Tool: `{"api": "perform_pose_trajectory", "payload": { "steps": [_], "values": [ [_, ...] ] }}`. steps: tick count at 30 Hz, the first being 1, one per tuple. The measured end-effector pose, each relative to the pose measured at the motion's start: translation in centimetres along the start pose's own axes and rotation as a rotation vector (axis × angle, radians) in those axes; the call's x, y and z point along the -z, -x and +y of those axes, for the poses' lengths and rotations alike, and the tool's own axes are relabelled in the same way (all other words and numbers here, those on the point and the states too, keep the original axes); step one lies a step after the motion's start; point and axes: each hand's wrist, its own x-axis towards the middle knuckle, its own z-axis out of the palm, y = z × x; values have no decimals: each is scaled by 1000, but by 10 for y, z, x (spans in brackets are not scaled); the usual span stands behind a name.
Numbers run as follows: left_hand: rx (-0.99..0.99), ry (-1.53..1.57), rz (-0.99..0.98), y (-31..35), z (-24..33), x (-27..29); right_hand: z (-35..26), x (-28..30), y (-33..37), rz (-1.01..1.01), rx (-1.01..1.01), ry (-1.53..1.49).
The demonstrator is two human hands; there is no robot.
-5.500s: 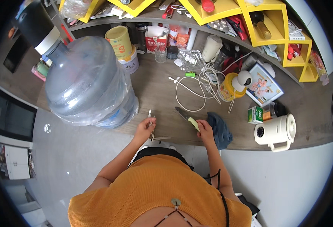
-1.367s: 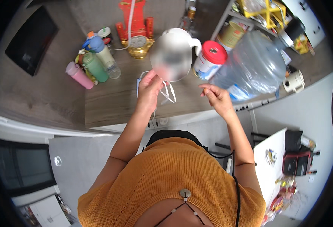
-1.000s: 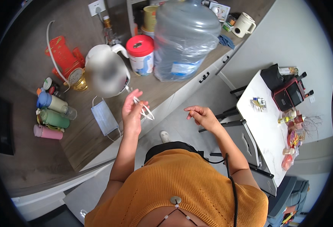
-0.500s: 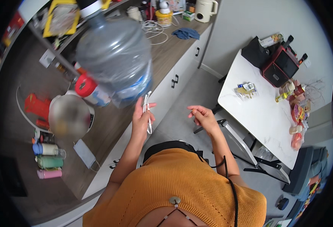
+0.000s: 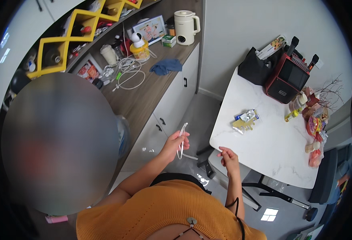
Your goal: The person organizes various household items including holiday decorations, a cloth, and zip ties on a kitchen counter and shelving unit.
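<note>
My left hand point(image 5: 176, 147) is held out in front of my body, closed around a thin white looped cord point(image 5: 181, 141). The loop stands up past the fingers and hangs below them. To its right, my right hand point(image 5: 229, 159) is raised near the corner of the white table point(image 5: 272, 156). Its thumb and forefinger are pinched together; what they hold, if anything, is too small to make out. The two hands are apart.
Along the left runs a wooden counter point(image 5: 140, 105) with a blue cloth point(image 5: 166, 67), tangled white cables point(image 5: 130, 74) and a cream kettle point(image 5: 186, 28). A large blurred patch hides its near part. The table bears packets point(image 5: 246, 121) and a red speaker point(image 5: 288, 76).
My view has turned toward the table, and both hands now appear further right and lower. The cord stays in my left hand. The large water bottle is now mostly hidden by the blur.
</note>
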Motion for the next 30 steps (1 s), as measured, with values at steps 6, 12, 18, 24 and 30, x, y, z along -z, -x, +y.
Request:
{"api": "perform_pose_trajectory", "payload": {
  "steps": [6,12,18,24,30],
  "values": [
    [70,38,2,-65,0,4,10,-3,-25,67,-66,-50],
    [-59,231,173,-125,47,21,-18,-23,-73,87,1,40],
    [-277,331,481,-144,86,86,-53,-96,-185,-35,279,333],
    [-407,401,695,-134,97,150,-150,-219,-334,-350,1140,1037],
    [-359,419,833,-136,107,180,-119,-292,-479,-399,1017,1320]
  ]
}}
